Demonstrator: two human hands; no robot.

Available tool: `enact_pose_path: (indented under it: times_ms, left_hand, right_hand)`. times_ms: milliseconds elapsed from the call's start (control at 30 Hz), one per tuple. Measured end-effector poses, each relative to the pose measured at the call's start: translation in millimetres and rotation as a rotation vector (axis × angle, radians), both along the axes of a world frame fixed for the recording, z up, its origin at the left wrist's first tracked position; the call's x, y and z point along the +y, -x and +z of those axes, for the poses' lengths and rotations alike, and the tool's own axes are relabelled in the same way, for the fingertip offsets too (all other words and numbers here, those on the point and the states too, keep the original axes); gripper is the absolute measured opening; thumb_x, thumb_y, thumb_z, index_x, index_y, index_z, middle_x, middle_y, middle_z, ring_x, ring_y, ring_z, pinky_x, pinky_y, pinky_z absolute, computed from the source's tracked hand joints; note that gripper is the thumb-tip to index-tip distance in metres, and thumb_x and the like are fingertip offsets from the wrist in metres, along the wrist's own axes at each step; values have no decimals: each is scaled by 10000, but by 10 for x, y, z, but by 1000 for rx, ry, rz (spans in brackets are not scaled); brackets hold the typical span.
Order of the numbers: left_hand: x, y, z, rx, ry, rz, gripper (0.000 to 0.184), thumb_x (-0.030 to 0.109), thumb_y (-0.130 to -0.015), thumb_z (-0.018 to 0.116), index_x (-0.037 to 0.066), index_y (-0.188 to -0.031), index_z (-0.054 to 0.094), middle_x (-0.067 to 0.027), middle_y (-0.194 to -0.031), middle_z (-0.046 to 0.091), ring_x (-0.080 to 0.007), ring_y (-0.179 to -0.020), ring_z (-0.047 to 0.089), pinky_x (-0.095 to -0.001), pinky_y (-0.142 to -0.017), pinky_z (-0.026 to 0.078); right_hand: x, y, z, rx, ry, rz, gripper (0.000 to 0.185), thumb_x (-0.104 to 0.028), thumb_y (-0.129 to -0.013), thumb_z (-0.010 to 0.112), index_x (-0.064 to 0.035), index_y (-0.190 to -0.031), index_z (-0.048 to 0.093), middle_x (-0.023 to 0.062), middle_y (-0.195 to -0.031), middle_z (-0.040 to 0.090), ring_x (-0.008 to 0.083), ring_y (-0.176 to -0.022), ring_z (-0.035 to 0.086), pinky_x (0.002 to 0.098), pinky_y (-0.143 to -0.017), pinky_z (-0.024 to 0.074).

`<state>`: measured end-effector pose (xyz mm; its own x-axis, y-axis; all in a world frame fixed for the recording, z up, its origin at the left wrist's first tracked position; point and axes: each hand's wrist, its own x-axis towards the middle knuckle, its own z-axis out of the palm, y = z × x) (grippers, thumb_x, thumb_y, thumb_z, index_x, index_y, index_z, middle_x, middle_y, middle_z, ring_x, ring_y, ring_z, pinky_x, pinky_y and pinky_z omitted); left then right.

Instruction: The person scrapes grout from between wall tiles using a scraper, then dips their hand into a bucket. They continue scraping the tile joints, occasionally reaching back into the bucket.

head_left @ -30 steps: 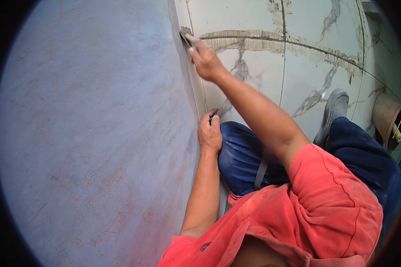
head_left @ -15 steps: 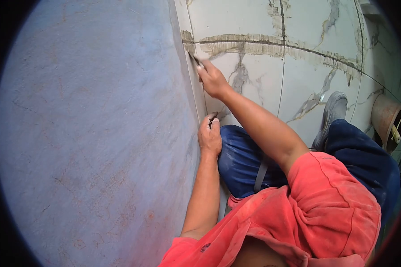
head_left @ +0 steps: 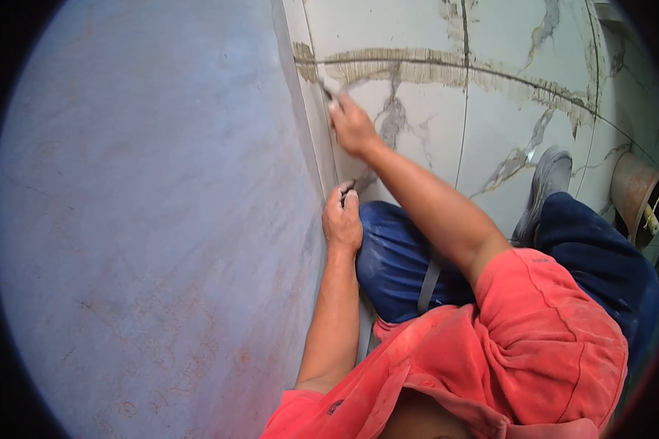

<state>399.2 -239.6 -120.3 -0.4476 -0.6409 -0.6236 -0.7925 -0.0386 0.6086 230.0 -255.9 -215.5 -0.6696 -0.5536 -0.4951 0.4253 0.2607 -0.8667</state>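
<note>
My right hand (head_left: 355, 126) is closed around the handle of a small scraper-like tool (head_left: 328, 91), blurred by motion. Its tip lies close to the tile joint where the floor meets the narrow skirting strip (head_left: 316, 132). Smeared grout (head_left: 388, 69) in beige-grey runs along both sides of the dark joint line. Lower down, my left hand (head_left: 342, 223) is by the foot of the wall, next to my bent knee. Its thumb and fingers close on something dark (head_left: 349, 186) that I cannot make out.
A blue painted wall (head_left: 154, 205) rises along the left. White marble-patterned tiles (head_left: 516, 139) cover the floor, with more grout smears at the joints. My shoe (head_left: 551, 175) rests on the tiles at right. Beyond it a worn bucket (head_left: 632, 183) lies tipped, a pale object inside.
The view has shifted slightly. My right hand and its tool have moved a little down from the smeared joint. My left hand keeps its grip near the knee.
</note>
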Motion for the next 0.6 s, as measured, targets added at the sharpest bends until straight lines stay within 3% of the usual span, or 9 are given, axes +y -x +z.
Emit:
enact_pose_path:
  times_ms: [67,167,300,367,433,467,600]
  left_hand:
    - [26,-74,-37,1,-15,15,411,232,-935,517,-33,-1220,648,-222,-1207,674,-333,-1153,625,-383,-1024,452]
    - [-7,-35,-30,30,1,1,408,231,-937,516,-33,-1219,648,-222,-1207,674,-333,-1150,626,-382,-1023,453]
    - [-7,14,5,-1,5,-7,400,225,-940,513,-30,-1217,650,-222,-1202,676,-334,-1148,628,-381,-1022,454]
    - [-7,35,-9,7,-10,11,400,223,-939,513,-30,-1217,650,-223,-1203,676,-335,-1150,627,-382,-1024,453]
    - [4,15,16,18,-22,20,399,220,-938,513,-30,-1217,651,-224,-1203,675,-336,-1153,627,-384,-1025,453]
    - [-3,37,27,16,-12,4,399,218,-937,513,-30,-1218,651,-225,-1206,675,-336,-1155,626,-384,-1026,452]
    - [-2,35,34,12,4,-3,397,210,-935,508,-26,-1219,653,-225,-1213,672,-336,-1164,622,-386,-1030,449]
  right_hand:
    - [-104,33,-135,99,-21,-63,463,-272,-1009,448,-70,-1423,490,266,-1174,662,418,-1099,636,445,-974,474]
    - [-326,153,-162,179,-30,-84,445,-272,-1021,455,-107,-1432,489,104,-792,612,198,-714,594,357,-709,499]
    - [-30,-245,-223,166,60,-84,453,-258,-1024,454,-103,-1449,475,86,-789,604,187,-723,596,355,-729,499]
    - [47,-114,36,124,-50,-55,447,-246,-1032,443,-95,-1452,470,58,-787,602,160,-722,582,331,-716,498]
    - [-30,71,153,-159,-28,-94,459,-259,-1016,428,-120,-1453,464,260,-1063,684,420,-1047,655,468,-936,472]
    - [-91,116,132,-114,-34,-65,461,-261,-1022,420,-123,-1461,452,264,-1166,661,431,-1122,622,463,-977,462]
    - [-287,110,107,51,-44,-94,456,-262,-1031,407,-134,-1468,441,257,-1285,613,437,-1201,575,464,-1025,445]
